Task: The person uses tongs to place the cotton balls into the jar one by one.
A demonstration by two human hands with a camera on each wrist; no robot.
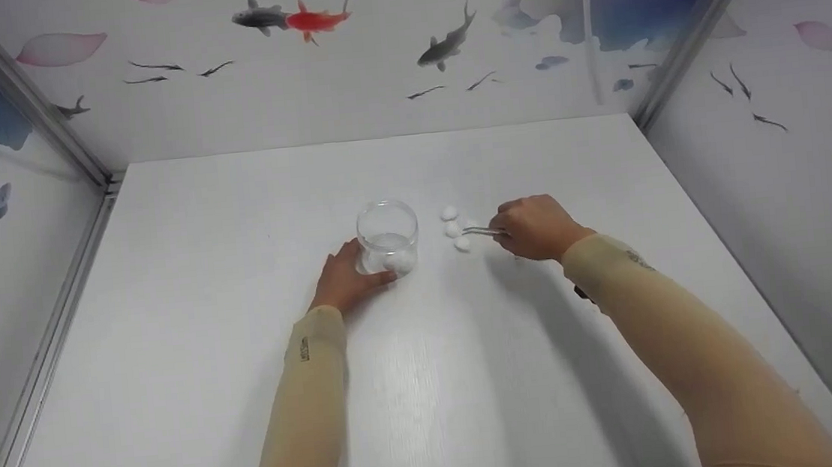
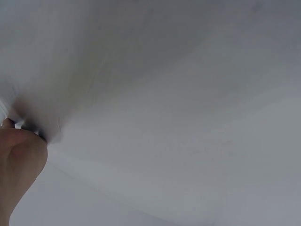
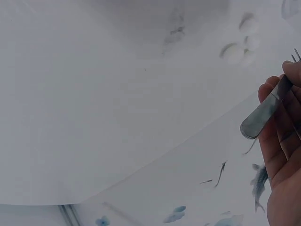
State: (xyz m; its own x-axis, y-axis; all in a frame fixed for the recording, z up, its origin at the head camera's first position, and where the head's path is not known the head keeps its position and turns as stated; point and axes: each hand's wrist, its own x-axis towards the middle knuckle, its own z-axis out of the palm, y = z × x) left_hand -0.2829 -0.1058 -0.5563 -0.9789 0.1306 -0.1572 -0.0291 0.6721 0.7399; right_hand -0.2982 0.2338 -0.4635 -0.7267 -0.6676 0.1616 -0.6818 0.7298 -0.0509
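Observation:
My left hand point(image 1: 347, 281) holds a clear round jar point(image 1: 387, 225) from its left side, with the thumb across the front. White cotton balls point(image 1: 397, 260) lie in the bottom of the jar. Between the fingers and thumb of my right hand point(image 1: 536, 227) is a pair of metal tweezers point(image 3: 263, 115). Their tips point left, close to several loose cotton balls point(image 1: 452, 229) on the table; I cannot tell whether they touch one. Only part of the left hand point(image 2: 21, 165) shows at the edge of the left wrist view, and the jar is barely visible there.
The white table point(image 1: 187, 283) is enclosed by a back wall point(image 1: 372, 79) and side walls printed with fish and petals. Metal strips point(image 1: 42, 93) run along the corners. The loose cotton balls lie between the jar and the right hand.

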